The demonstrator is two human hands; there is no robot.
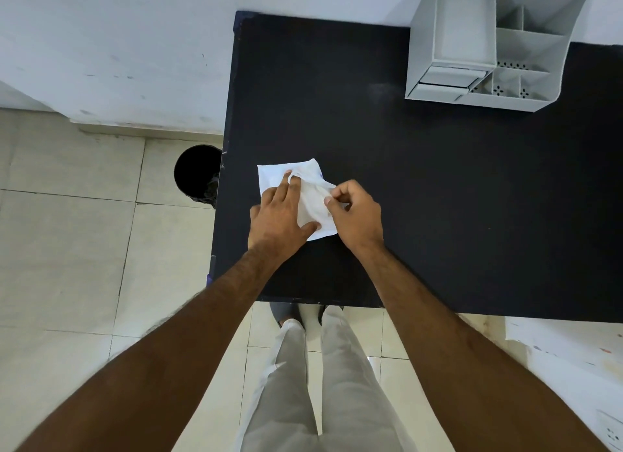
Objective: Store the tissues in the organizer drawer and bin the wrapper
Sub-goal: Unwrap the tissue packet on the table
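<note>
black table [438,198] | white wall [118,47] | tiled floor [67,249] | black bin [195,175] beside table

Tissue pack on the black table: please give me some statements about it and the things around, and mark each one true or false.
1. The tissue pack lies on the black table. True.
2. The left hand presses flat on the pack. True.
3. The right hand is reaching into the grey organizer. False: it pinches the pack's wrapper.
4. The black bin stands on the table. False: it stands on the floor, at the table's left side.
5. The organizer stands at the table's far right part. True.
</note>
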